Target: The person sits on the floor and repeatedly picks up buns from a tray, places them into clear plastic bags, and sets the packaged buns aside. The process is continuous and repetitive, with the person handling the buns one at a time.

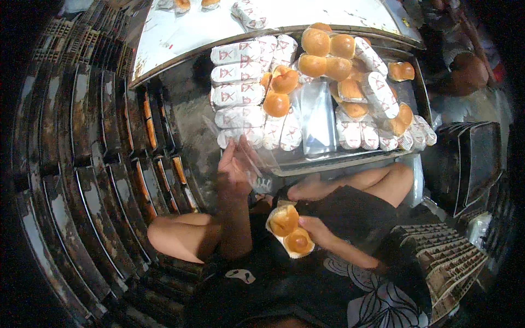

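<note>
My right hand (318,231) grips a pair of joined, glazed bread buns (291,229) in a white paper liner, close to my body. My left hand (238,164) is at the near left edge of a metal tray (340,166), with clear plastic film (262,168) against its fingers. Beyond it, paper-wrapped buns (238,95) lie in stacked rows, their ends towards the left. Unwrapped buns (316,43) are heaped at the back middle of the tray. A stack of clear plastic bags (319,123) lies between the rows, and more wrapped buns (381,94) rest on the right.
Behind the tray stands a white-topped table (287,12) with a few buns. Stacked dark baking pans (94,197) fill the left side, some with bread in them. Further pans (480,160) and a slatted plastic crate (451,262) stand at the right. Another person's arm (469,76) shows at upper right.
</note>
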A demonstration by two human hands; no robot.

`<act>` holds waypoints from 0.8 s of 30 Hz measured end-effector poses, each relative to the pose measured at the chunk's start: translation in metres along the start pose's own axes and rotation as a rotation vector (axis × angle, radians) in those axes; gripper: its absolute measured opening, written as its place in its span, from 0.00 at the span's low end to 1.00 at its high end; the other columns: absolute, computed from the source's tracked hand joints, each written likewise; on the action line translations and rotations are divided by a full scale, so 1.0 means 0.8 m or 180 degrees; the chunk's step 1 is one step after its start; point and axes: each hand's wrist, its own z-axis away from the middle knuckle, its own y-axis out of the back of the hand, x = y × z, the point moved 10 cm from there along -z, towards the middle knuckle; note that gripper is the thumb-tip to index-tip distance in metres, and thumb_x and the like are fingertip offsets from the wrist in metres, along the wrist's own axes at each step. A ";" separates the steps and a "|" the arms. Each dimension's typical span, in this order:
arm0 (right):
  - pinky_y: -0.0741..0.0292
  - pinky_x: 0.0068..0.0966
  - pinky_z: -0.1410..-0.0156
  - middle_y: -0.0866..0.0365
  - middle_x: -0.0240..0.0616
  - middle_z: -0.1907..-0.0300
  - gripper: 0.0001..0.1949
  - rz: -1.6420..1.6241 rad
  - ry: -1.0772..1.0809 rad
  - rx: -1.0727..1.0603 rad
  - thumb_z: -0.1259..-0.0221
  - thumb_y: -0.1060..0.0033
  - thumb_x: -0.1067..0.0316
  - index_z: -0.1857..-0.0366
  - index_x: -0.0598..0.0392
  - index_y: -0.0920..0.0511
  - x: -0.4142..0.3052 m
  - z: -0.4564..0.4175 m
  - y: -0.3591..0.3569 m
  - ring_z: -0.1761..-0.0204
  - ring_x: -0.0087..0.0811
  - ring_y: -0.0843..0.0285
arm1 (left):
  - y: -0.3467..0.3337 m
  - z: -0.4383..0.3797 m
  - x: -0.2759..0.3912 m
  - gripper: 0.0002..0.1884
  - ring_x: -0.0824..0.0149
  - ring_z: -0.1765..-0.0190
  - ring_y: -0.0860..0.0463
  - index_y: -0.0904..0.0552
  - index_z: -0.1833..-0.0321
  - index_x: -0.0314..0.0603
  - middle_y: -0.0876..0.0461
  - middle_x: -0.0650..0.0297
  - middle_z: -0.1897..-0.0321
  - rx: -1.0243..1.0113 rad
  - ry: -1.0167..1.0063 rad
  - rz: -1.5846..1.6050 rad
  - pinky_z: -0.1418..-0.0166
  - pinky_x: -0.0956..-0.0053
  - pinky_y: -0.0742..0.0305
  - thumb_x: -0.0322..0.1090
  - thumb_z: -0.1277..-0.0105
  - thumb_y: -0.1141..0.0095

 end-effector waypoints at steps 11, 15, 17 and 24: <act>0.31 0.31 0.40 0.24 0.40 0.51 0.35 -0.0260 0.2155 0.0195 0.40 0.56 0.39 0.43 0.64 0.33 -0.246 0.009 -0.034 0.48 0.34 0.25 | 0.004 0.005 0.034 0.19 0.64 0.44 0.25 0.30 0.44 0.37 0.24 0.59 0.47 -0.0211 -0.0590 -0.0522 0.41 0.70 0.27 0.44 0.28 0.61; 0.26 0.32 0.48 0.19 0.46 0.58 0.29 0.2944 0.2841 0.1238 0.47 0.44 0.40 0.54 0.59 0.23 -0.308 0.050 -0.074 0.55 0.40 0.20 | -0.002 0.011 0.028 0.24 0.59 0.36 0.33 0.38 0.39 0.39 0.33 0.54 0.39 0.0787 -0.0887 -0.0878 0.34 0.63 0.35 0.49 0.29 0.60; 0.23 0.36 0.57 0.19 0.50 0.66 0.24 0.3676 0.2606 0.1667 0.50 0.36 0.47 0.57 0.57 0.21 -0.321 0.044 -0.094 0.63 0.49 0.20 | -0.007 0.029 0.017 0.26 0.56 0.34 0.36 0.41 0.38 0.41 0.36 0.52 0.36 0.1581 -0.1197 -0.1338 0.32 0.60 0.38 0.51 0.30 0.59; 0.26 0.41 0.50 0.22 0.60 0.60 0.39 0.3193 0.1939 0.1988 0.49 0.36 0.47 0.39 0.62 0.41 -0.281 0.008 -0.067 0.57 0.57 0.22 | -0.053 0.036 -0.028 0.35 0.53 0.46 0.24 0.47 0.32 0.39 0.31 0.46 0.42 0.0343 -0.1580 -0.2901 0.43 0.62 0.26 0.48 0.37 0.51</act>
